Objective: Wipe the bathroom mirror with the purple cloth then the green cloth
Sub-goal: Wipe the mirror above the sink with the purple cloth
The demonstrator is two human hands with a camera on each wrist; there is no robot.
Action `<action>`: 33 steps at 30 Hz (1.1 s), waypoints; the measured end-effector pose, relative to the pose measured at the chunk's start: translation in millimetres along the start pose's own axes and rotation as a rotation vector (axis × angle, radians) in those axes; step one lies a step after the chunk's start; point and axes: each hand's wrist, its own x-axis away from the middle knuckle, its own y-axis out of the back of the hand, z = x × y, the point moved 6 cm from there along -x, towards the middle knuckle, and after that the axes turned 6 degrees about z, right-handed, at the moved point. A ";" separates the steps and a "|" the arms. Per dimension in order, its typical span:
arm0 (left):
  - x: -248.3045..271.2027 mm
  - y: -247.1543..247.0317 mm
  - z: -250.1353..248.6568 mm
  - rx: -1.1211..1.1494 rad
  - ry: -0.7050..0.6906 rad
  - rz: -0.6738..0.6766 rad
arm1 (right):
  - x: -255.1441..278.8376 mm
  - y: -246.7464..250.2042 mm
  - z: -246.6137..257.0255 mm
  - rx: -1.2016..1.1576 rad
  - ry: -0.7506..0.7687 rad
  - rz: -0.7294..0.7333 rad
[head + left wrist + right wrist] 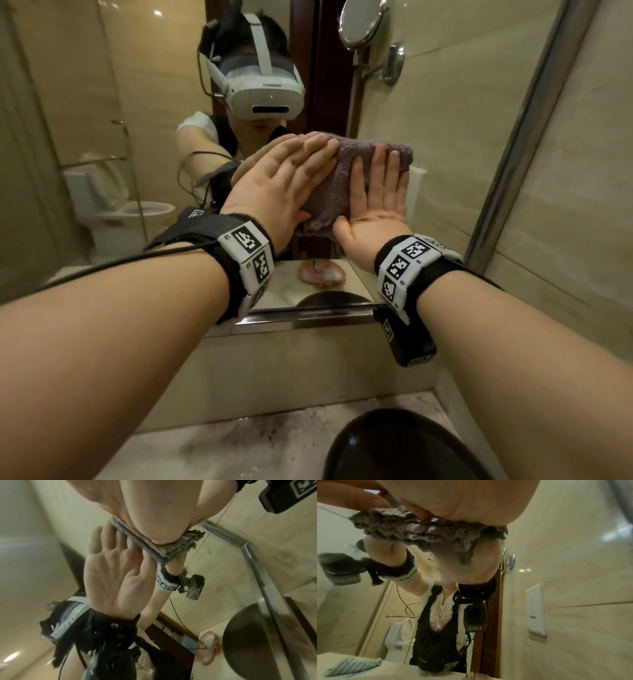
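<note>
A folded purple cloth [337, 192] lies flat against the bathroom mirror [144, 102]. My left hand [291, 171] presses on its left part with straight fingers. My right hand [376, 192] presses flat on its right part, fingers pointing up. In the left wrist view the purple cloth [164, 550] is squeezed between my left hand [154, 507] and the glass. The right wrist view shows the purple cloth [428, 534] bunched under my right hand [471, 500]. A green cloth [351, 666] appears in the mirror's reflection, lying on the counter.
A black basin [404, 448] sits in the marble counter [222, 445] below the mirror. A metal frame strip [513, 137] and a tiled wall [582, 240] bound the mirror on the right. A toilet [137, 212] and a round wall mirror [363, 24] show as reflections.
</note>
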 end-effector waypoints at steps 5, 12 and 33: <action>37.8 -30.3 35.8 -0.003 0.033 0.044 | -8.3 -6.6 57.6 -0.010 0.065 -0.066; 84.6 -71.2 78.9 -0.031 0.060 0.085 | -20.3 -19.9 131.1 0.025 0.120 -0.215; 99.7 -91.7 86.1 0.110 0.029 0.068 | -13.4 -36.1 142.2 0.107 0.120 -0.220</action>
